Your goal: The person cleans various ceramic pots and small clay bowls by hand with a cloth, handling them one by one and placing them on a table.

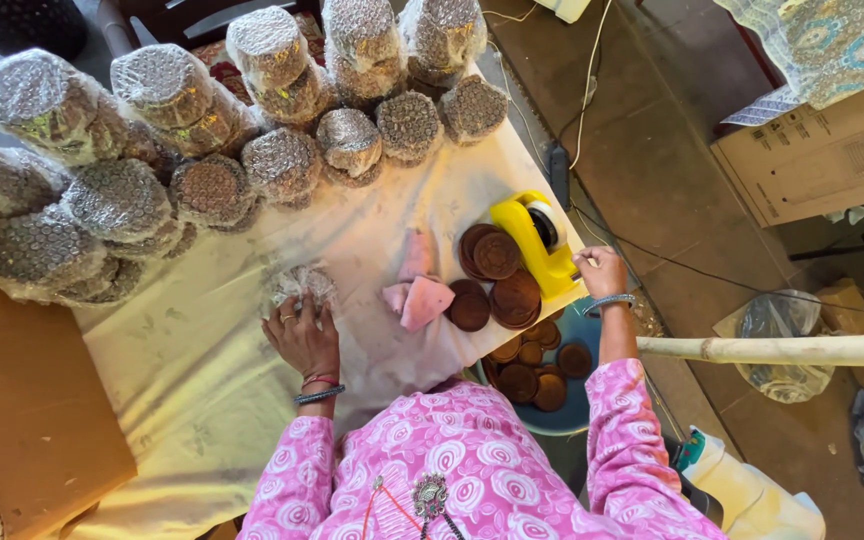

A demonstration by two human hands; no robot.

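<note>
place: home packing workshop | signs: bubble-wrapped stacks, yellow tape dispenser, cardboard boxes

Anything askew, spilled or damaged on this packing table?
Nothing looks spilled or broken. The left hand presses a bubble-wrapped bundle; the right hand is at the yellow tape dispenser. Only the pink cloths lie crumpled beside the loose brown discs.
</note>
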